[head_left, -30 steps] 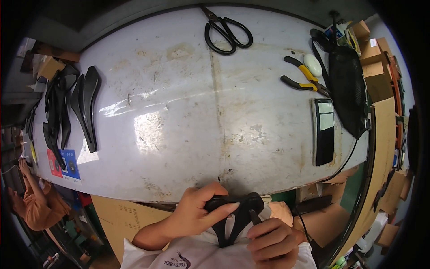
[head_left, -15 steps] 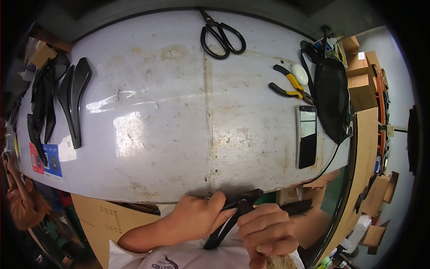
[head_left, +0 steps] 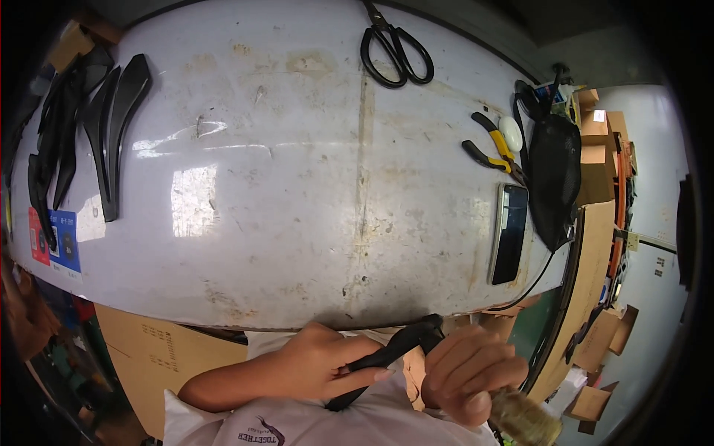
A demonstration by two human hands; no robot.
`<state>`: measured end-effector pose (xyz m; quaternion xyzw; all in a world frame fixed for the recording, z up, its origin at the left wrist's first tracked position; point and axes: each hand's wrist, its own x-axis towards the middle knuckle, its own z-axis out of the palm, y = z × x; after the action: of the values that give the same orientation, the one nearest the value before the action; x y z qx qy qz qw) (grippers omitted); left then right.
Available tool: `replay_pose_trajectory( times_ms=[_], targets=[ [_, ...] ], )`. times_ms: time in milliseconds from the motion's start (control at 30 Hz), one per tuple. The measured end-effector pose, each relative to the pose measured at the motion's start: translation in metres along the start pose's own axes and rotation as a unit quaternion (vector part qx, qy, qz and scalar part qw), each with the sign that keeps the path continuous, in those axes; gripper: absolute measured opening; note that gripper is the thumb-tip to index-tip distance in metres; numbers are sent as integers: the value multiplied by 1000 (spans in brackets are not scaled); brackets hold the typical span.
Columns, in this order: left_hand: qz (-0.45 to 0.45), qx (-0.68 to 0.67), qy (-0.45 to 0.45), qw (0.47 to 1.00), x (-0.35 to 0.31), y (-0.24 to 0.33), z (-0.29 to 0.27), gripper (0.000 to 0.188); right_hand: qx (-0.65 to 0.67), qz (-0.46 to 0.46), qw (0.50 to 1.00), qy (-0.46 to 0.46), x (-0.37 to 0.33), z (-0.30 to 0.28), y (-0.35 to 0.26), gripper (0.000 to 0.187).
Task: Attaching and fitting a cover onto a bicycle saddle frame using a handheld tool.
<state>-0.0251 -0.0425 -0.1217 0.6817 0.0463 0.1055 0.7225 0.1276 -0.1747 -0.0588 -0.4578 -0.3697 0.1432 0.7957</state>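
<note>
My left hand [head_left: 338, 364] is closed round a long curved black part [head_left: 394, 346], pinching it between thumb and fingers just in front of the bench edge. One end of the part sticks out below the hand against my shirt, and its other end reaches up beside my right hand. My right hand [head_left: 476, 375] is closed in a fist round what looks like a brush [head_left: 524, 420]; its tan, bristly end shows at the little-finger side. Its grip hides the handle. Whether the right fingers also touch the black part, I cannot tell.
Black-handled scissors [head_left: 396, 52] lie at the far side of the white bench [head_left: 282, 223]. Yellow-black pliers [head_left: 497, 145], a white oval object [head_left: 510, 134], a phone [head_left: 509, 234] and a black mesh bag [head_left: 554, 178] are on the right. Several black parts [head_left: 115, 137] lie left.
My right hand has moved right, with the bristly end swinging outward and showing more. My left hand has shifted slightly left with the black part. The whole view has tilted.
</note>
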Motion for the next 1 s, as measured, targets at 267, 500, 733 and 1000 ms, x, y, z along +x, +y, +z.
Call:
replay_pose_trajectory(
  times_ms=[267, 500, 733, 1000],
  targets=[
    [55, 57, -33, 996, 3, -5, -9, 29, -32, -1, 951, -308, 19, 14, 0, 19],
    [48, 105, 3, 993, -3, -5, -6, 26, 93, 34, 950, -296, 4, 5, 6, 15],
    [45, 111, 5, 993, -3, -3, -2, 40, -26, -116, 980, -162, -36, 33, 5, 24],
    [70, 84, -4, 994, -3, -4, -2, 33, -49, -2, 949, -313, 11, 32, -9, 22]
  ],
)
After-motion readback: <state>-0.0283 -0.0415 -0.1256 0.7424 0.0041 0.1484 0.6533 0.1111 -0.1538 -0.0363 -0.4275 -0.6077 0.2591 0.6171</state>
